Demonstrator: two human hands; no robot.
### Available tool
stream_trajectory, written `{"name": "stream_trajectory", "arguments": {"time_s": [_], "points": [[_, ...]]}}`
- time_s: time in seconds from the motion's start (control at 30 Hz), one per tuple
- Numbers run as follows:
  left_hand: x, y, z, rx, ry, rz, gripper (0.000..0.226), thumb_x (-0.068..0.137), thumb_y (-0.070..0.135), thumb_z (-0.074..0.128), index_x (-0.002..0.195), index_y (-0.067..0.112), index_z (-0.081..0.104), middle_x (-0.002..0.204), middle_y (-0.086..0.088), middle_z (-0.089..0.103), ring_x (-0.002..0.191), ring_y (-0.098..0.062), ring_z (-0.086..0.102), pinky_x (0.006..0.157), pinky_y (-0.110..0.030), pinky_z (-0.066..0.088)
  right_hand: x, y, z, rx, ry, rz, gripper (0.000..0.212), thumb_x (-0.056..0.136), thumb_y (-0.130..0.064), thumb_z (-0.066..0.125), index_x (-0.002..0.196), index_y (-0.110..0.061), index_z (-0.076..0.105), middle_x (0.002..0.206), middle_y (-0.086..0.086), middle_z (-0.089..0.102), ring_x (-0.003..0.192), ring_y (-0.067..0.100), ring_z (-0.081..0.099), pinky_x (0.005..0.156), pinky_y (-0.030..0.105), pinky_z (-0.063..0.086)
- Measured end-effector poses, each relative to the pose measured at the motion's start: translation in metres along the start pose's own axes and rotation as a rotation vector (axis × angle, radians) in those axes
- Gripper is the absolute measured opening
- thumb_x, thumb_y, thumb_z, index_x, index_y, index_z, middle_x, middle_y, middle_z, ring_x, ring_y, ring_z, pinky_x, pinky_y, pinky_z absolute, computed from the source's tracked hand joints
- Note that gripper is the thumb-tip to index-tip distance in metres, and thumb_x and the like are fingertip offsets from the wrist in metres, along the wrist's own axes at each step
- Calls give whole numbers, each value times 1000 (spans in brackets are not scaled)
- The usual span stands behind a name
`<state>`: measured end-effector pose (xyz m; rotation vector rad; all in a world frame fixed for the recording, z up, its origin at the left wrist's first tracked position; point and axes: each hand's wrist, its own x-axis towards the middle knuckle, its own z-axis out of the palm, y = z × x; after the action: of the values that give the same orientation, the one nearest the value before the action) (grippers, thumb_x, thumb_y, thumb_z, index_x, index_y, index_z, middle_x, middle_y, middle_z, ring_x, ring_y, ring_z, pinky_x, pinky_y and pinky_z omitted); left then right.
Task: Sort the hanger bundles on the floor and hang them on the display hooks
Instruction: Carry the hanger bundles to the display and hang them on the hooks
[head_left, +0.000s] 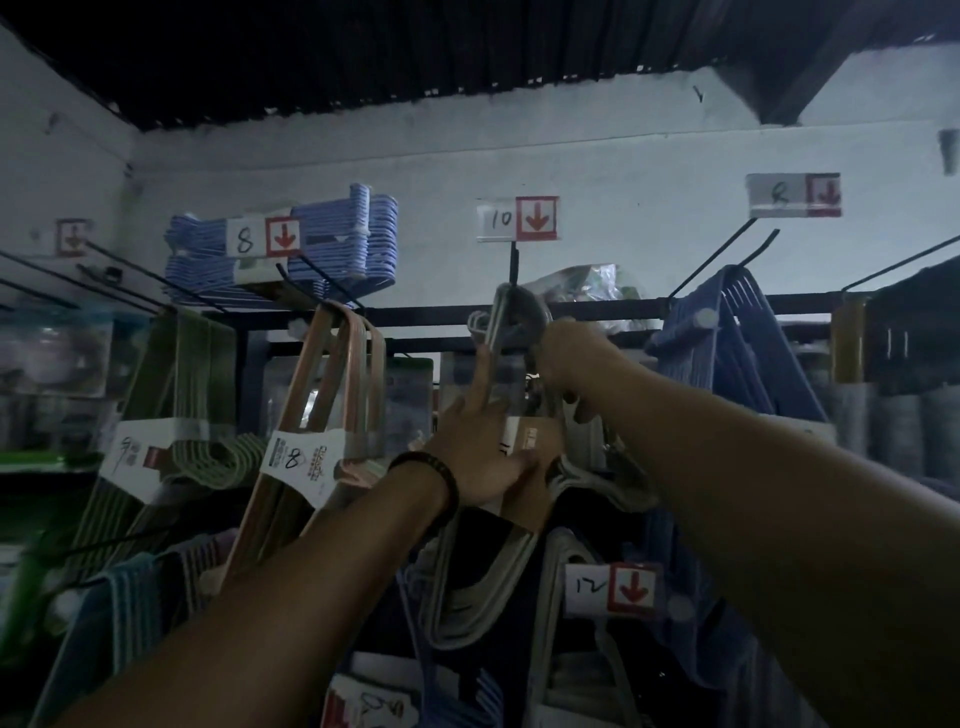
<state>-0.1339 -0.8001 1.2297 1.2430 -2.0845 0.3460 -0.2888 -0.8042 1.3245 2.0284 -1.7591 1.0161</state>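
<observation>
Black rack (415, 315) with green bundle (192, 374), pink bundle (343, 374), blue bundle (737, 332) on hooks (711, 260); blue stack (280, 249) atop.

Dim room, white wall (623, 156), dark corrugated ceiling (363, 47).

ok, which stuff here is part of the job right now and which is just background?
In play: grey hanger bundle, its hooks at the display hook under the "10" tag; right hand gripping its necks; left hand on its card label.
Background: pink bundle, green bundle, hung blue bundle, blue stack on top, "12" tag.
</observation>
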Motion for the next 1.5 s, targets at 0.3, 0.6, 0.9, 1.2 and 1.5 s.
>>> {"name": "stream_trajectory", "arguments": {"time_s": [0.3,0.6,0.9,1.2,1.5], "points": [[-17,-2,-4,42,-33,-52,99,83,59,60,162,33,8,173,7,-2,140,-31,47,107,-47,49,-40,4,-15,-37,-97,-39,39,102,-41,60,111,-4,66,95,14,68,57,27,75,60,44,66],[-178,16,-30,105,233,35,19,97,48,54,104,35,66,100,12,67,91,-9,63,81,-36,57,-197,-35,4,251,203,-357,28,100,-42,57,78,-25,60,72,-6,61,61,12,60,49,30,45],[-486,9,34,133,-64,-630,12,91,45,55,88,36,63,81,13,63,71,-6,60,64,-27,53,-396,-69,159,642,-460,-487,29,102,-42,57,80,-23,56,66,5,64,61,16,64,62,41,55],[-816,144,59,190,-385,-1409,28,100,47,48,95,29,69,92,10,72,84,-15,70,74,-34,57,-673,-111,289,657,-1356,-786,15,100,-29,62,90,-18,61,79,-1,65,77,20,64,71,40,54],[-1022,353,24,-6,-332,-2161,19,97,42,56,83,36,66,88,10,70,80,-9,64,76,-27,53,-900,-155,250,393,-1846,-1132,23,99,-45,57,100,-23,65,102,-3,69,88,16,66,79,34,56]]}}
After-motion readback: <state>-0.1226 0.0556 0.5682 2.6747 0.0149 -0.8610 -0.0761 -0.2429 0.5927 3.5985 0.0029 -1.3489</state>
